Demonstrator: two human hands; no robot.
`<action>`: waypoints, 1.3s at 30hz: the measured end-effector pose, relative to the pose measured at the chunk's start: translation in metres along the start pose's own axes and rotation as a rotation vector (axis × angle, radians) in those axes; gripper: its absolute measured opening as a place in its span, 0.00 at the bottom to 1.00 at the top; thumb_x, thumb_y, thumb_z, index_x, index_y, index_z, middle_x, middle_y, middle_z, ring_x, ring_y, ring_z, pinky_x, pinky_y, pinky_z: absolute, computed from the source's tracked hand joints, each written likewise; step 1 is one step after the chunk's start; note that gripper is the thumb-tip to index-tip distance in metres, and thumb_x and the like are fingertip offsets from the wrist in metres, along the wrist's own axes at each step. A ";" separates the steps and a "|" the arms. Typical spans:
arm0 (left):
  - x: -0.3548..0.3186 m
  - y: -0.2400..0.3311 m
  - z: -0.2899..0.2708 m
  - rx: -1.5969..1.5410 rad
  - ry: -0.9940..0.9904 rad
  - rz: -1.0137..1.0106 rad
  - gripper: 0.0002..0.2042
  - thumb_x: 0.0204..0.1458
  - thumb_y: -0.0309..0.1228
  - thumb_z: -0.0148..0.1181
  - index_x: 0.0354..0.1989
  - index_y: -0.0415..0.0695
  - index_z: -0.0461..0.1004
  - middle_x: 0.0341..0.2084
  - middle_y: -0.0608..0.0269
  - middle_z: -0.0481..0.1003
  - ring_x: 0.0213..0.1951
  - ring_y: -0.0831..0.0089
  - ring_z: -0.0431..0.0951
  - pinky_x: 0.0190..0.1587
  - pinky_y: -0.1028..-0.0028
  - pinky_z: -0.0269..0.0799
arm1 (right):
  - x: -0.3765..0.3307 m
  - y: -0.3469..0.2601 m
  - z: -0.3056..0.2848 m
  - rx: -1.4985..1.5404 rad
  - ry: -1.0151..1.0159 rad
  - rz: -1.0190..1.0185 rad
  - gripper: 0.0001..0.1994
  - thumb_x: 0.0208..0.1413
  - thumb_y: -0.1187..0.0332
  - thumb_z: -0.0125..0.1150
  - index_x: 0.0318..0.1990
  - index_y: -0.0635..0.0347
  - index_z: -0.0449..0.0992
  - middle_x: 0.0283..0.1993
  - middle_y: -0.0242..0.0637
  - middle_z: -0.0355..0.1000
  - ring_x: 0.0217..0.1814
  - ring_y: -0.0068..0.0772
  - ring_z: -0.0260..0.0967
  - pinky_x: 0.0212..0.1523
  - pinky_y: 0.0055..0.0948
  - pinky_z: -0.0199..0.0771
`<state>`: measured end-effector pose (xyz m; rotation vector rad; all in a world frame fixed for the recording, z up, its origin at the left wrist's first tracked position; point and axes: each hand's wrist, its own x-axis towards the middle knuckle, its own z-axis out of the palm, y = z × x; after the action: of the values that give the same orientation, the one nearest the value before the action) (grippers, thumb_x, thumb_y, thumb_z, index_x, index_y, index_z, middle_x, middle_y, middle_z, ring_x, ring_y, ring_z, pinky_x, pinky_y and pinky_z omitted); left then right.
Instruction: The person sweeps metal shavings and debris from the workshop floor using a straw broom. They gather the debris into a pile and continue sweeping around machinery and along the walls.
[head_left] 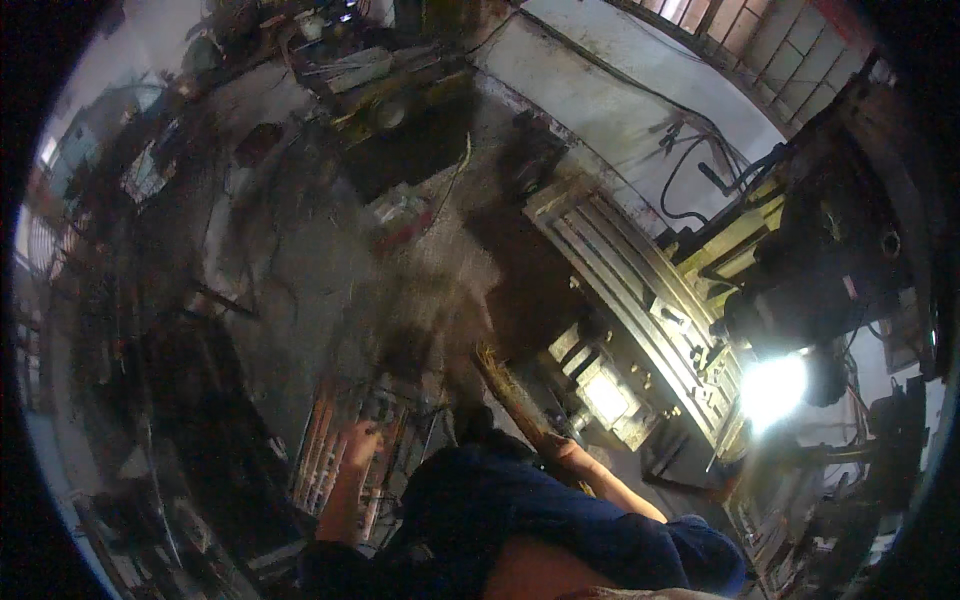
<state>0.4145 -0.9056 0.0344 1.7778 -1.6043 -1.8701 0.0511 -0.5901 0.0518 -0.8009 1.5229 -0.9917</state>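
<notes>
My left hand [362, 442] is at the lower left, over a rack of long thin rods [318, 450]. Its fingers look curled, and whatever they may hold is too small and dim to make out. At the lower middle, my right hand [567, 452] is closed around a long brown bar [512, 395], which slants up and left to a rough yellowish end. A milling machine [630, 290] with a long slotted table stands to the right. Its small round hand crank [580, 420] is just beside my right hand.
A bright work lamp [775, 392] shines at the machine's right end. Another dark machine [395, 115] stands at the far side by the pale wall [590, 90]. A small red and grey object [400, 215] lies on the floor. Dark, blurred equipment fills the left.
</notes>
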 end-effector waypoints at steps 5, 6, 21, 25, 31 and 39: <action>0.056 -0.029 -0.064 -0.172 -0.196 -0.083 0.14 0.45 0.25 0.54 0.42 0.39 0.66 0.28 0.55 0.71 0.25 0.67 0.73 0.28 0.66 0.74 | 0.056 -0.047 0.009 -0.360 0.081 0.074 0.24 0.47 0.70 0.56 0.54 0.62 0.61 0.49 0.33 0.65 0.49 0.18 0.59 0.46 0.19 0.60; 0.053 -0.015 -0.056 -0.120 -0.194 0.008 0.15 0.45 0.26 0.55 0.43 0.40 0.66 0.27 0.56 0.71 0.25 0.66 0.73 0.28 0.65 0.74 | 0.055 -0.044 0.002 -0.200 0.097 0.104 0.23 0.47 0.70 0.56 0.53 0.61 0.62 0.48 0.33 0.66 0.49 0.19 0.59 0.46 0.20 0.60; 0.148 0.228 0.008 0.424 -0.270 0.183 0.18 0.43 0.26 0.52 0.43 0.32 0.66 0.22 0.54 0.72 0.19 0.71 0.72 0.25 0.73 0.69 | 0.133 -0.113 -0.019 0.362 0.125 -0.013 0.26 0.45 0.74 0.58 0.55 0.64 0.59 0.48 0.33 0.66 0.46 0.22 0.61 0.46 0.21 0.60; 0.186 0.266 -0.002 0.428 -0.380 0.207 0.19 0.43 0.27 0.53 0.45 0.32 0.65 0.25 0.55 0.72 0.22 0.71 0.73 0.25 0.73 0.69 | 0.208 -0.094 -0.028 0.289 0.071 -0.300 0.24 0.46 0.72 0.57 0.54 0.63 0.61 0.47 0.32 0.66 0.46 0.22 0.61 0.46 0.22 0.61; 0.339 0.209 -0.091 0.195 -0.521 0.178 0.19 0.45 0.27 0.53 0.47 0.33 0.63 0.31 0.53 0.71 0.25 0.68 0.73 0.25 0.70 0.70 | 0.358 -0.117 -0.036 0.183 0.043 0.122 0.18 0.52 0.70 0.48 0.51 0.62 0.63 0.46 0.33 0.65 0.47 0.23 0.60 0.45 0.22 0.61; 0.401 0.225 -0.186 -0.051 -0.354 -0.002 0.19 0.45 0.28 0.53 0.47 0.34 0.63 0.35 0.52 0.70 0.27 0.66 0.74 0.27 0.68 0.71 | 0.450 -0.351 -0.026 0.701 0.252 0.124 0.15 0.49 0.68 0.52 0.47 0.56 0.68 0.34 0.33 0.70 0.28 0.22 0.65 0.24 0.23 0.63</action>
<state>0.3087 -1.3856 -0.0282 1.4906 -1.6369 -2.3072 -0.0610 -1.1352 0.1826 -0.0866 1.2718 -1.4489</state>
